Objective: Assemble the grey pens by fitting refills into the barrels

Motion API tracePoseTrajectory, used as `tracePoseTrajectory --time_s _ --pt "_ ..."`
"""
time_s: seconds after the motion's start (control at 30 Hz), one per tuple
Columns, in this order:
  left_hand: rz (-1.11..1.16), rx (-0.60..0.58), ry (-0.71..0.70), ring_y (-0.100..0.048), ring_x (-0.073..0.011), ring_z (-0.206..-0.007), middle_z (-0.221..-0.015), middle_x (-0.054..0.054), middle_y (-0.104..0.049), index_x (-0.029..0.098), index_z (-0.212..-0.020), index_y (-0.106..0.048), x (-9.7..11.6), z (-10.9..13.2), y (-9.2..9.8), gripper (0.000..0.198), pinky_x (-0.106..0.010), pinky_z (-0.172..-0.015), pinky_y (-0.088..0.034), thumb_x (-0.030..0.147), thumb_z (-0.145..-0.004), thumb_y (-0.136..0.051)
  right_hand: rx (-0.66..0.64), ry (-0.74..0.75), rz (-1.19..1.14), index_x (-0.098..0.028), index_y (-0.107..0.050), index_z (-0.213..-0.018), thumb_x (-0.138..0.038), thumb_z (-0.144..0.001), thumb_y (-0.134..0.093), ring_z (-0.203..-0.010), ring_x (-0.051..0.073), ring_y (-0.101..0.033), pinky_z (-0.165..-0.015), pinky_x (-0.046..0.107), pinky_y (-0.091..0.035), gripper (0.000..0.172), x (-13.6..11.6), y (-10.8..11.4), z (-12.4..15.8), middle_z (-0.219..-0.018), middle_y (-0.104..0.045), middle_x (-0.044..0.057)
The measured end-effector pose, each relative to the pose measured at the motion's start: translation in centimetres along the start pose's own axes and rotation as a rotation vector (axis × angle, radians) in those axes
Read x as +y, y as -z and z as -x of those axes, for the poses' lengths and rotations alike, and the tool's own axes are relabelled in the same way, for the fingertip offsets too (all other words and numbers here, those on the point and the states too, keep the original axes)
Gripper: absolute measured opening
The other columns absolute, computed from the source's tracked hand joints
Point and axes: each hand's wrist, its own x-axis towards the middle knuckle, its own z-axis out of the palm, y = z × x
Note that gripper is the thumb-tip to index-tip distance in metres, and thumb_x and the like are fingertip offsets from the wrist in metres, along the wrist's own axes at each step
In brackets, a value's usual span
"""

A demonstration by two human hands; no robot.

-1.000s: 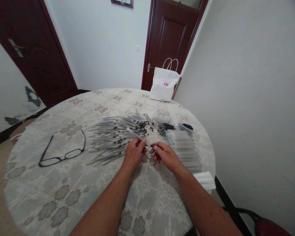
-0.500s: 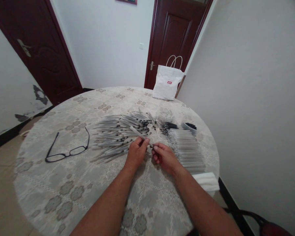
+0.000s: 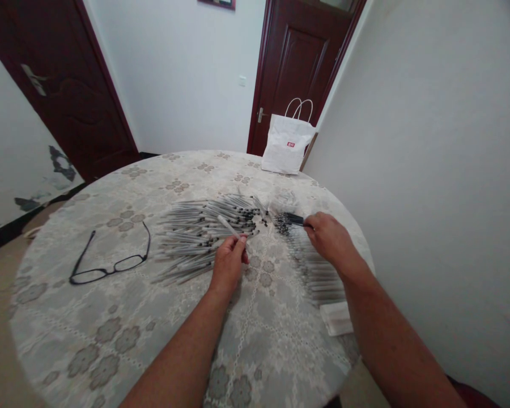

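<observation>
My left hand [image 3: 228, 262] is closed on a clear pen barrel [image 3: 228, 225] that slants up to the left, held just in front of a big heap of pen barrels [image 3: 199, 232] with black tips. My right hand [image 3: 330, 235] reaches out to the right over a row of clear tubes [image 3: 318, 272], its fingers pinched at a small bunch of black pen parts [image 3: 289, 219]. What the fingertips hold, if anything, is too small to make out.
Black-framed glasses [image 3: 110, 263] lie on the round table [image 3: 110, 328] with a floral cloth, at the left. A white paper bag [image 3: 288, 143] stands at the far edge by a dark door. A folded white cloth [image 3: 338, 318] lies at the table's right edge.
My right hand left the pen barrel's end and moved up and right to the black pen parts. The left hand stays put with the barrel.
</observation>
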Motion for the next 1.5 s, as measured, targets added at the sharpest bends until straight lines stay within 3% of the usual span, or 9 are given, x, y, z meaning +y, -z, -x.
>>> tracePoseTrajectory --time_s 0.13,0.3,0.6,0.8,0.9,1.03,1.23,1.37,1.5 --pt "-0.095 -0.133 -0.057 -0.055 -0.0128 -0.050 -0.065 0.003 -0.059 0.020 -0.108 -0.071 0.0 0.2 -0.3 0.035 -0.024 -0.050 -0.044 0.043 -0.082 -0.071 -0.131 -0.094 0.264 -0.016 -0.077 -0.104 -0.017 -0.097 -0.048 -0.098 0.030 -0.067 -0.080 0.038 -0.050 0.030 2.5 -1.0 -4.3 -0.104 -0.070 0.020" --pt "-0.180 -0.209 -0.069 -0.054 -0.0122 -0.049 -0.063 0.003 -0.058 0.019 -0.108 -0.071 0.0 0.6 -0.4 0.032 -0.023 -0.050 -0.041 0.040 -0.084 -0.069 -0.200 -0.095 0.341 -0.011 -0.077 -0.108 -0.006 -0.093 -0.046 -0.101 0.032 -0.070 -0.082 0.040 -0.054 0.034 3.0 -2.8 -6.8 -0.107 -0.072 0.023" --pt "-0.288 -0.334 -0.026 -0.056 -0.0123 -0.052 -0.069 0.001 -0.061 0.015 -0.115 -0.068 0.4 1.0 -0.5 0.036 -0.025 -0.055 -0.044 0.037 -0.088 -0.059 -0.224 -0.117 0.334 -0.009 -0.076 -0.110 -0.012 -0.097 -0.047 -0.102 0.028 -0.072 -0.089 0.034 -0.053 0.032 2.2 -4.9 -8.0 -0.111 -0.071 0.024" --pt "-0.291 -0.408 -0.034 -0.056 -0.0130 -0.055 -0.073 -0.002 -0.065 0.016 -0.115 -0.070 0.3 1.1 -0.4 0.036 -0.026 -0.057 -0.042 0.039 -0.090 -0.057 -0.193 -0.153 0.301 -0.011 -0.073 -0.113 -0.017 -0.100 -0.045 -0.102 0.026 -0.071 -0.086 0.031 -0.050 0.032 1.2 -4.0 -6.9 -0.111 -0.072 0.022" --pt "-0.287 -0.454 -0.028 -0.055 -0.0138 -0.055 -0.065 -0.001 -0.061 0.014 -0.112 -0.072 0.8 1.3 -0.5 0.037 -0.027 -0.058 -0.041 0.041 -0.091 -0.057 -0.130 -0.069 0.084 -0.015 -0.075 -0.108 -0.028 -0.102 -0.048 -0.101 0.024 -0.070 -0.087 0.029 -0.048 0.030 -0.6 -3.0 -5.0 -0.108 -0.075 0.016" --pt "-0.276 -0.509 -0.041 -0.054 -0.0134 -0.057 -0.071 -0.002 -0.064 0.015 -0.110 -0.074 1.2 1.6 -0.6 0.039 -0.027 -0.059 -0.041 0.045 -0.092 -0.058 -0.119 0.067 -0.558 -0.019 -0.076 -0.098 -0.035 -0.098 -0.052 -0.084 0.019 -0.069 -0.077 0.027 -0.048 0.028 -3.8 -2.7 -1.1 -0.092 -0.076 0.006" --pt "-0.293 -0.676 -0.059 -0.055 -0.0142 -0.063 -0.074 -0.003 -0.063 0.015 -0.103 -0.075 1.1 2.0 -0.7 0.034 -0.027 -0.063 -0.043 0.044 -0.093 -0.059 -0.076 -0.175 -1.124 -0.018 -0.070 -0.099 -0.045 -0.092 -0.058 -0.058 0.015 -0.060 -0.059 0.026 -0.046 0.030 -7.6 -4.6 2.0 -0.066 -0.063 -0.002" --pt "-0.260 -0.781 -0.013 -0.055 -0.0148 -0.064 -0.071 -0.004 -0.063 0.014 -0.092 -0.072 1.2 2.1 -0.6 0.032 -0.028 -0.065 -0.043 0.044 -0.091 -0.062 -0.055 -0.219 -1.302 -0.020 -0.064 -0.090 -0.048 -0.093 -0.057 -0.050 0.013 -0.053 -0.049 0.024 -0.040 0.029 -8.2 -4.9 2.2 -0.062 -0.058 -0.004" --pt "-0.209 -0.807 0.017 -0.057 -0.0152 -0.067 -0.073 -0.005 -0.065 0.014 -0.093 -0.070 0.9 2.1 -0.4 0.030 -0.028 -0.068 -0.044 0.043 -0.092 -0.061 0.017 -0.178 -1.181 -0.020 -0.063 -0.088 -0.045 -0.093 -0.058 -0.056 0.012 -0.052 -0.057 0.024 -0.041 0.025 -7.7 -4.1 2.2 -0.065 -0.058 -0.005"
